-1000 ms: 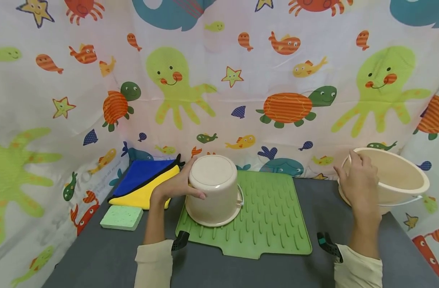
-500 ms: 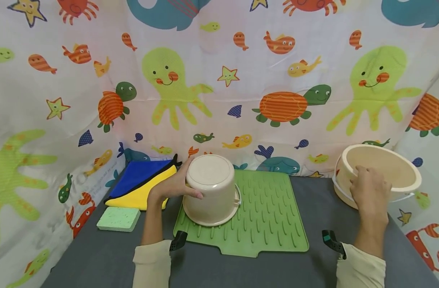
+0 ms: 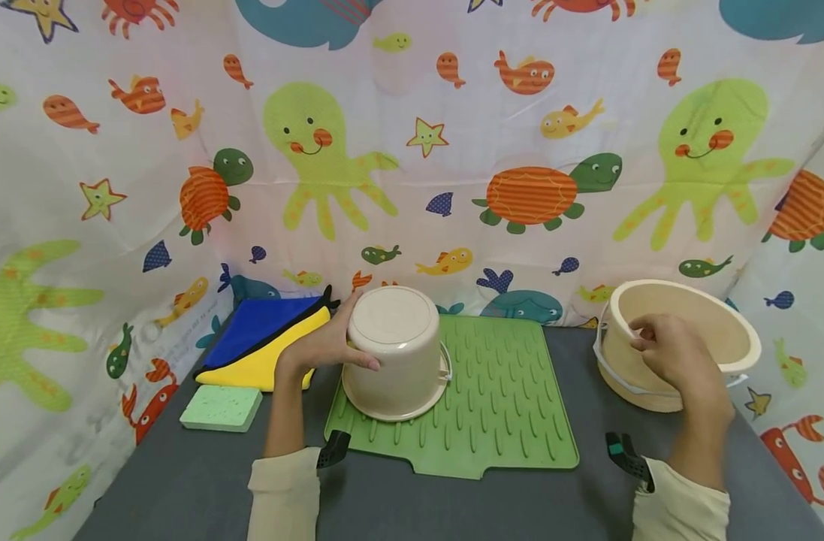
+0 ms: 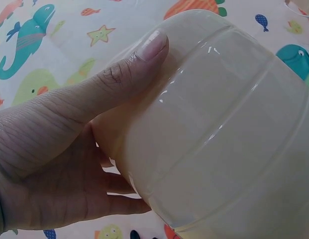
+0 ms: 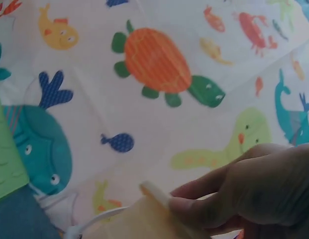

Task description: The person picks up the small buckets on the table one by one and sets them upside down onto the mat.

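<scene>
A beige bucket (image 3: pixel 401 368) stands upside down on the left part of a green drying mat (image 3: pixel 506 406). My left hand (image 3: pixel 327 342) holds its side, thumb on the near face and fingers around the left. The left wrist view shows that thumb lying along the smooth bucket wall (image 4: pixel 214 119), the other fingers partly hidden behind it. Right of the mat, a second beige bucket (image 3: pixel 628 361) has its mouth up, its white handle hanging down outside. My right hand (image 3: pixel 678 357) pinches its near rim. In the right wrist view thumb and fingers meet at the rim (image 5: pixel 155 194).
A blue and yellow cloth (image 3: pixel 276 338) lies left of the mat, with a pale green sponge (image 3: pixel 222 408) in front of it. A dark grey tabletop (image 3: pixel 384 503) extends beneath everything. Behind and at both sides hangs a curtain printed with sea animals (image 3: pixel 384 188).
The right bucket has shifted left, closer to the mat, and turned, showing more of its handle. My right hand has moved along its rim. The left hand and upside-down bucket keep their place.
</scene>
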`<state>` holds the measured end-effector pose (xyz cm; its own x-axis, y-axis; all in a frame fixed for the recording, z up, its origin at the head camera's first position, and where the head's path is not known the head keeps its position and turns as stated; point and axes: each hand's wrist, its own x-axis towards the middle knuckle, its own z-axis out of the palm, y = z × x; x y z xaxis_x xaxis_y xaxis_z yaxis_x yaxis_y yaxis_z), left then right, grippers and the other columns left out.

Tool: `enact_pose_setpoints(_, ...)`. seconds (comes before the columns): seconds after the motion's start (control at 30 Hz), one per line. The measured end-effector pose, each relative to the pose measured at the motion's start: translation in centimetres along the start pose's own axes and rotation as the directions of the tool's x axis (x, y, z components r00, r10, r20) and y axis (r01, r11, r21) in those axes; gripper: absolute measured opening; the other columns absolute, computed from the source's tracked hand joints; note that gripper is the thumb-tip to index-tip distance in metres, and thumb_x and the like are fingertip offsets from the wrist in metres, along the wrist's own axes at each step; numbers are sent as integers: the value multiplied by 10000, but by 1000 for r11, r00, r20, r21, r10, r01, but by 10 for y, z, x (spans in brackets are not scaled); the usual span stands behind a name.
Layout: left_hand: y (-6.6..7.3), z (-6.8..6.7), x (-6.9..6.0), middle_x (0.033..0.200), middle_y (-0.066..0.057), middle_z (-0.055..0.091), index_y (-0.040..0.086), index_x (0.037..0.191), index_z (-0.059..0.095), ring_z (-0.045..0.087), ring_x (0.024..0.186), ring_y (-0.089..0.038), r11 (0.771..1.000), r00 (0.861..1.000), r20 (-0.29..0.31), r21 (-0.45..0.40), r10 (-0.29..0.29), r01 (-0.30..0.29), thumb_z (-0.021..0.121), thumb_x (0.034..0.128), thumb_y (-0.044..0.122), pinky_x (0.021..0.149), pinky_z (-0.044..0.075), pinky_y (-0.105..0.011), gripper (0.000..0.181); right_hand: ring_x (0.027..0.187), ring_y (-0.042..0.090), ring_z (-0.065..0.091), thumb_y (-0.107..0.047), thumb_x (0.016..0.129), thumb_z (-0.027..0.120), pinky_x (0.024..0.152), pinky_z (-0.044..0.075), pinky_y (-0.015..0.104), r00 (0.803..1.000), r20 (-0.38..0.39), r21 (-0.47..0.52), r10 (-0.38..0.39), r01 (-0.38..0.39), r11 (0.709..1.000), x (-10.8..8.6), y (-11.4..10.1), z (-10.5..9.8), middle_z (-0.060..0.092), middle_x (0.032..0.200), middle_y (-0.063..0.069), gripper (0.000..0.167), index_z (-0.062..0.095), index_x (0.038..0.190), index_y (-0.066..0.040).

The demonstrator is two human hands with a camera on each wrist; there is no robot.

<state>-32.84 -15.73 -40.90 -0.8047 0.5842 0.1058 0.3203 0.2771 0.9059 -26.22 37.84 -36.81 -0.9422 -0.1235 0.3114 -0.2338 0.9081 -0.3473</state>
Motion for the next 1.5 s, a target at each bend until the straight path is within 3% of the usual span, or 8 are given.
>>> enact_pose_setpoints(0.27,0,-2,0,1637,3,343,436,1639,85,342,1527,-276,1000,1000,0,7,12,-12,953,742,423,1280,219,-672,1248,748,60,569,26,848,808,619,489,220,983,91,38,-162,160,986,-5,-17,-8,717,842,87,223,742,1049,97)
enact_pose_setpoints(0.63,-3,-2,-1,1672,-29,300,401,1660,58,315,1547,-294,1000,1000,1,18,2,-2,950,729,486,1284,202,-674,1292,714,109,518,-25,862,797,625,392,250,957,274,25,-96,92,995,0,-22,-1,667,784,-4,88,721,906,-35)
enact_pose_setpoints(0.93,13,-3,-5,1770,-74,39,368,1685,84,109,1635,-384,981,995,-98,192,11,8,892,787,535,1260,211,-717,1219,666,48,455,108,771,723,591,374,227,970,171,-3,-175,178,984,-3,-21,-6,645,755,-10,197,751,928,-6)
enact_pose_setpoints(1.07,29,5,0,1777,-34,42,370,1643,316,110,1642,-393,961,936,-334,277,114,-18,854,851,471,1219,269,-748,963,691,20,500,115,772,775,588,442,227,967,96,-29,-238,242,970,-8,-21,-9,729,812,32,205,778,944,2)
enact_pose_setpoints(1.17,42,16,7,1736,-71,234,227,1575,478,252,1612,-351,961,855,-460,236,240,-142,810,928,309,1235,318,-682,732,717,-22,517,129,753,821,595,470,189,947,19,-1,-320,320,947,-12,-26,-11,751,838,11,254,789,951,-27)
enact_pose_setpoints(1.23,53,26,11,1637,-114,418,141,1528,534,409,1536,-317,955,831,-471,176,296,-240,765,967,186,1235,387,-583,608,732,-49,522,151,721,843,609,462,136,922,-41,28,-384,385,922,-15,-31,-12,749,844,-11,322,790,960,-57)
enact_pose_setpoints(1.33,68,47,19,1434,-178,612,74,1484,564,613,1348,-308,943,861,-391,56,324,-329,692,1008,88,1155,512,-389,493,759,-68,567,176,673,864,665,465,60,868,-120,64,-481,491,869,-18,-41,-16,746,860,-28,417,783,976,-98)
enact_pose_setpoints(1.5,90,96,39,1356,-232,658,49,1494,540,678,1269,-326,958,934,-242,-52,263,-283,613,1062,135,1050,565,-259,447,779,-44,569,-221,994,718,709,463,62,766,-203,111,-610,637,762,-21,-66,-24,705,867,-45,120,764,998,-111)
